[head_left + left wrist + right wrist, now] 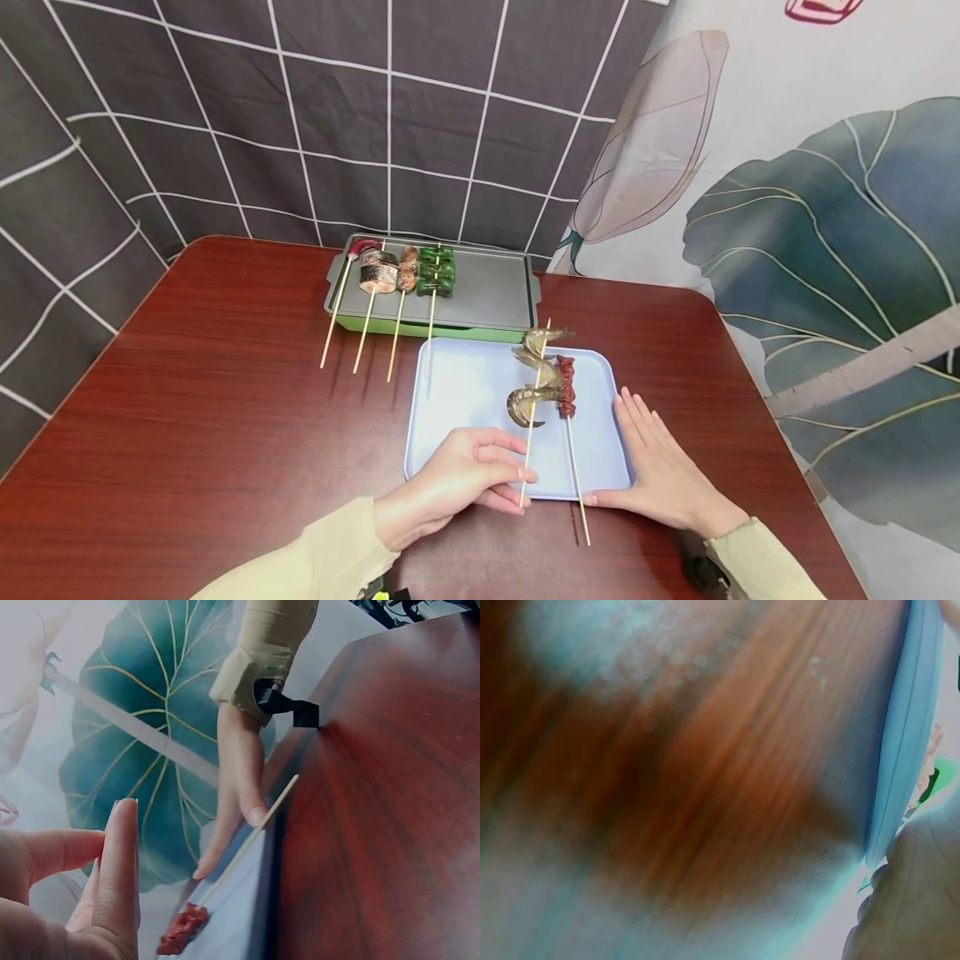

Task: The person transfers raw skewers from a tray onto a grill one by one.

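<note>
In the head view my left hand (465,475) pinches the lower stick of a shrimp skewer (522,408) between thumb and fingers. The skewer carries several grey-brown shrimp and overlaps the light blue tray (465,392). To its right, a skewer of dark red meat pieces (567,400) lies on the tray, its stick reaching past the front edge. My right hand (667,479) rests along the tray's right side, fingers straight and thumb at the near corner. In the left wrist view the left fingers (118,877) show, but the shrimp are out of sight.
Behind the tray stands a green grill with a grey plate (491,287). On its left half lie a dark red skewer (363,247), a fish skewer (378,272), a brown meat skewer (407,271) and a green pepper skewer (435,272). Their sticks overhang the front of the brown table (225,417).
</note>
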The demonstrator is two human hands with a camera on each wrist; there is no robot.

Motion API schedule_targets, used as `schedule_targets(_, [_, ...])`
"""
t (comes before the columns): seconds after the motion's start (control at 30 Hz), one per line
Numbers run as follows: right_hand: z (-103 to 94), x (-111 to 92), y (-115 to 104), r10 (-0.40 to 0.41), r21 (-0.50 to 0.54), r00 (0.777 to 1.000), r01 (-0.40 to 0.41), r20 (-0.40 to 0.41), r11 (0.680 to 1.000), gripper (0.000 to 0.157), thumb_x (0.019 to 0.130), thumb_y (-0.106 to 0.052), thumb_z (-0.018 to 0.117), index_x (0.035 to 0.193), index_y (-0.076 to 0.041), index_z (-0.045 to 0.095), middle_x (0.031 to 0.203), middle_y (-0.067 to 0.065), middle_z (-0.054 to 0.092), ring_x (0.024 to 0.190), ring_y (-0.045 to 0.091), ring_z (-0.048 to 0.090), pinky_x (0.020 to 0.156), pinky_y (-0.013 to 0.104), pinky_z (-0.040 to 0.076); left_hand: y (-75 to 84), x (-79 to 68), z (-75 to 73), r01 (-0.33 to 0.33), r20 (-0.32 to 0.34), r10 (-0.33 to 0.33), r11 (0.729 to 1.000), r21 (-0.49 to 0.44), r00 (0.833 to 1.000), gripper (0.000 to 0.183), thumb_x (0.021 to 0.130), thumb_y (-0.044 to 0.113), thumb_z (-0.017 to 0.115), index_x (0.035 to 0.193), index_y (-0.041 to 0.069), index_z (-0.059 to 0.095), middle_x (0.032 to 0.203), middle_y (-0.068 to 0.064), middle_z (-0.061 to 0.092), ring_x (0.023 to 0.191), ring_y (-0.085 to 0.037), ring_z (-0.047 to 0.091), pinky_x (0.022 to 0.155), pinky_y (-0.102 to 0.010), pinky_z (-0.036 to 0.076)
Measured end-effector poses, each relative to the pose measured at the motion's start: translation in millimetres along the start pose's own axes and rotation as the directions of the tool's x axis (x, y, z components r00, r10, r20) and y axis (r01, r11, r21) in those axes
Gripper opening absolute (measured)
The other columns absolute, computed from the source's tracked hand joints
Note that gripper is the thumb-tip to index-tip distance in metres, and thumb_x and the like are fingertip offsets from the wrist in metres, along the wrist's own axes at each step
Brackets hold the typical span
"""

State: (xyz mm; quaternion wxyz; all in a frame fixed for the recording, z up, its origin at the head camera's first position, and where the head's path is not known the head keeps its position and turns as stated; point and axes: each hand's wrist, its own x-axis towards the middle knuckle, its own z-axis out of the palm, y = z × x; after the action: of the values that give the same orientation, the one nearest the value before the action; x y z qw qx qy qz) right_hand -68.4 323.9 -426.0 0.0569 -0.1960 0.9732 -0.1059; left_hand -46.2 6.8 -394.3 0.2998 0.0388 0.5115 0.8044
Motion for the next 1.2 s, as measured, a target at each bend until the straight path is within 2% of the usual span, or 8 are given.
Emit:
schedule_targets(0.3, [0.3,0,1,0.018,0.008,1.000,-0.018,0.018,1.000,0.135,0.072,-0.084,0.066,0.160,0.004,0.015,0.166,0.022,0.011,0.152,0.039,0.009,0.125,0.052,0.009,28.3,4.9,-7.7,-0.075,-0.019,0.076,0.995,0.060,0.997,0.034,0.091,-0.006,0.066,0.123,-0.015,0.056,0.103,-0.031,0.070,0.071,-0.022,0.072,0.073,-0.040,0.064])
schedule_targets(0.47, [0.6,0,1,0.020,0.011,1.000,-0.020,0.015,1.000,0.135,0.072,-0.084,0.067,0.161,0.003,0.014,0.167,0.022,0.012,0.152,0.039,0.009,0.126,0.049,0.006,51.3,11.0,-16.9,-0.116,-0.033,0.119,0.988,0.101,0.992,0.035,0.092,-0.006,0.065,0.126,-0.014,0.056,0.106,-0.030,0.070,0.072,-0.021,0.073,0.076,-0.041,0.064])
schedule_targets(0.77, [0.3,1,2,0.013,0.011,1.000,-0.013,0.009,1.000,0.136,0.071,-0.085,0.067,0.161,0.001,0.013,0.167,0.020,0.011,0.152,0.039,0.009,0.126,0.048,0.006,93.4,23.6,-28.9,-0.187,-0.066,0.200,0.968,0.166,0.977,0.035,0.094,-0.007,0.065,0.129,-0.011,0.058,0.106,-0.025,0.072,0.072,-0.021,0.073,0.078,-0.043,0.064])
schedule_targets(0.97, [0.8,1,3,0.031,0.014,0.999,-0.031,0.025,0.999,0.137,0.070,-0.085,0.067,0.161,0.000,0.012,0.167,0.019,0.010,0.153,0.037,0.007,0.126,0.047,0.005,108.6,39.2,-35.4,-0.177,-0.084,0.195,0.967,0.184,0.977,0.033,0.096,-0.006,0.064,0.128,-0.008,0.060,0.112,-0.027,0.070,0.074,-0.020,0.073,0.081,-0.042,0.063])
schedule_targets(1.2, [2.2,1,2,0.018,0.018,1.000,-0.018,0.009,1.000,0.136,0.070,-0.084,0.068,0.161,0.001,0.013,0.167,0.020,0.012,0.152,0.038,0.008,0.126,0.047,0.005,110.1,65.4,-48.9,-0.126,-0.115,0.147,0.976,0.178,0.982,0.036,0.099,-0.004,0.061,0.134,-0.011,0.056,0.121,-0.028,0.067,0.082,-0.020,0.073,0.085,-0.038,0.062])
